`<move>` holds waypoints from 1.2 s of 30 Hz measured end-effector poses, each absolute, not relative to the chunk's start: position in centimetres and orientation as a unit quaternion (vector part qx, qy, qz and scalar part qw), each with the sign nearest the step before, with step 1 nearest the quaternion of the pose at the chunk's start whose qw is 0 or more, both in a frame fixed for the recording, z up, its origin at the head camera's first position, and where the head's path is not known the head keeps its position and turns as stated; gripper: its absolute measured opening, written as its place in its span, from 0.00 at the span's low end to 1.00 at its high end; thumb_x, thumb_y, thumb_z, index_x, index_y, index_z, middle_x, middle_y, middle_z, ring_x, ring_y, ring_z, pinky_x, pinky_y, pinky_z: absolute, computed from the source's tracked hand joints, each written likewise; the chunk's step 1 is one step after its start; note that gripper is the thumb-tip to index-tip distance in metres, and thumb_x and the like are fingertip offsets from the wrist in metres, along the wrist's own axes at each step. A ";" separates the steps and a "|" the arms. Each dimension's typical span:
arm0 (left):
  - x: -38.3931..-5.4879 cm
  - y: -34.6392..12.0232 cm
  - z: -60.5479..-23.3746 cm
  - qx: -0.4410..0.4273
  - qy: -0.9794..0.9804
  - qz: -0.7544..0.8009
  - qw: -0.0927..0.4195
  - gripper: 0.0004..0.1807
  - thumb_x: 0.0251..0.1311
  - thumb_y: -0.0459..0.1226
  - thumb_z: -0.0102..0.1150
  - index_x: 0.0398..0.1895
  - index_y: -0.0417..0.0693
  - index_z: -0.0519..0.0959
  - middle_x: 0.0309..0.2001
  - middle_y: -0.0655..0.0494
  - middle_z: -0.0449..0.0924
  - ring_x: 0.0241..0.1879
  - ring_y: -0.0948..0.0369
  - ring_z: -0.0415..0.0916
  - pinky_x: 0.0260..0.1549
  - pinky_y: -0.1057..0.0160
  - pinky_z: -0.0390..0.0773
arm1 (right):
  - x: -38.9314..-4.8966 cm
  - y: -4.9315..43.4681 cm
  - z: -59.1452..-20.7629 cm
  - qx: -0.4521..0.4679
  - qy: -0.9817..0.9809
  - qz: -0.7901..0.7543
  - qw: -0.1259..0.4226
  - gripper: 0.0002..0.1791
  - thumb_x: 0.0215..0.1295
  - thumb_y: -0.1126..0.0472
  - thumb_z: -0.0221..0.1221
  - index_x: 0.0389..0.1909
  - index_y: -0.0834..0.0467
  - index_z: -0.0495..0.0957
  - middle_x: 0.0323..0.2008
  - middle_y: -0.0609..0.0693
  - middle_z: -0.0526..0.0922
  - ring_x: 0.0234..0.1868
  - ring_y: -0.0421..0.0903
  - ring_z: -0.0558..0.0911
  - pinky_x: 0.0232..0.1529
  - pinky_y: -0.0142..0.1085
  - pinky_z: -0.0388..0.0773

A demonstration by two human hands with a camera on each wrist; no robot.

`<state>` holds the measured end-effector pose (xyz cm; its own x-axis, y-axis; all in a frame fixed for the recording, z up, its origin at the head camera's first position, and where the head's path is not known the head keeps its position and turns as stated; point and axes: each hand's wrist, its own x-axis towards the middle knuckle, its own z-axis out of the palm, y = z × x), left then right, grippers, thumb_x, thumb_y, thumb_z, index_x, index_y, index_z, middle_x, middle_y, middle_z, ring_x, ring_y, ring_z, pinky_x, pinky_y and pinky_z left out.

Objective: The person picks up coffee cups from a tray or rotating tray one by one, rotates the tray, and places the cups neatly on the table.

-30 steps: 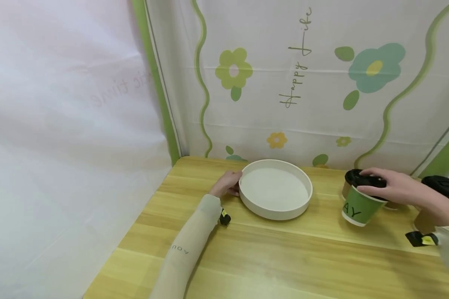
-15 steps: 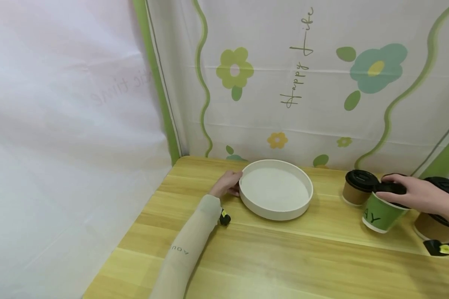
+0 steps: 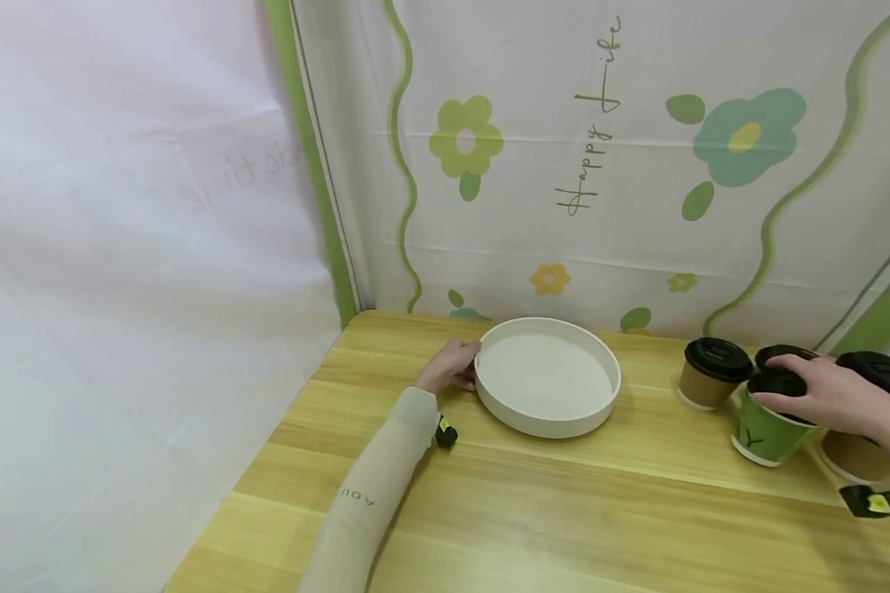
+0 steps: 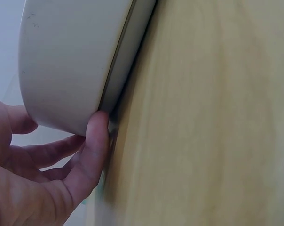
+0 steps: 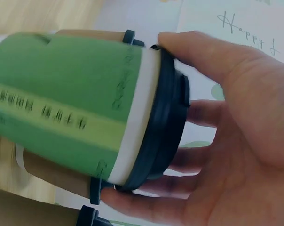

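A round white tray (image 3: 549, 427) with a low wall lies on the wooden table. My left hand (image 3: 450, 365) holds it at its left edge; in the left wrist view the thumb is at the rim and a finger touches the tray's lower edge (image 4: 71, 66). Over at the right, my right hand (image 3: 834, 391) grips a green paper cup (image 3: 767, 428) from above by its black lid. Thumb and fingers spread around that lid (image 5: 168, 122) in the right wrist view. The cup leans slightly; whether its base touches the table, I cannot tell.
Brown paper cups with black lids stand close around the green one: one to its left (image 3: 703, 387), one behind, mostly hidden (image 3: 782, 354), and a larger one at the right (image 3: 853, 453). A flower-printed curtain (image 3: 534, 206) hangs along the table's back edge.
Carrying the green cup, my right hand has moved right and slightly nearer, exposing the left brown cup. The left hand and the tray have stayed in place.
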<state>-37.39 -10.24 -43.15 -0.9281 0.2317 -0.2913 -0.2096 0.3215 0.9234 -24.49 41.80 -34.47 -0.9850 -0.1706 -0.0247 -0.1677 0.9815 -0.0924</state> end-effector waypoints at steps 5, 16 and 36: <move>-37.5 -10.0 -43.3 0.000 0.792 0.579 0.195 0.23 0.74 0.49 0.42 0.43 0.40 0.81 0.30 0.47 0.79 0.25 0.58 0.77 0.29 0.58 0.85 | -24.2 42.4 -34.7 -0.075 0.996 -0.043 0.020 0.50 0.64 0.34 0.57 0.62 0.78 0.61 0.54 0.85 0.65 0.47 0.80 0.69 0.35 0.58 0.73; -37.9 -10.3 -43.6 0.003 0.789 0.583 0.194 0.23 0.74 0.49 0.42 0.44 0.40 0.81 0.29 0.48 0.79 0.25 0.57 0.77 0.26 0.61 0.84 | -24.1 42.1 -34.4 -0.094 0.995 -0.035 0.023 0.48 0.60 0.36 0.62 0.60 0.76 0.65 0.51 0.82 0.71 0.46 0.77 0.73 0.34 0.55 0.75; -37.7 -11.3 -40.0 0.080 0.848 0.518 0.079 0.21 0.73 0.51 0.44 0.35 0.45 0.77 0.27 0.55 0.69 0.27 0.60 0.66 0.48 0.41 0.78 | -25.8 41.0 -32.1 -0.101 0.994 -0.039 0.030 0.44 0.70 0.36 0.51 0.62 0.76 0.65 0.56 0.82 0.68 0.50 0.77 0.73 0.39 0.58 0.75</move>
<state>-37.67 -11.30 -39.96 -0.9748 0.2170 -0.0512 0.0536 0.4510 0.8909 -25.75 41.02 -32.11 -0.9780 -0.2023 -0.0510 -0.1976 0.9767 -0.0841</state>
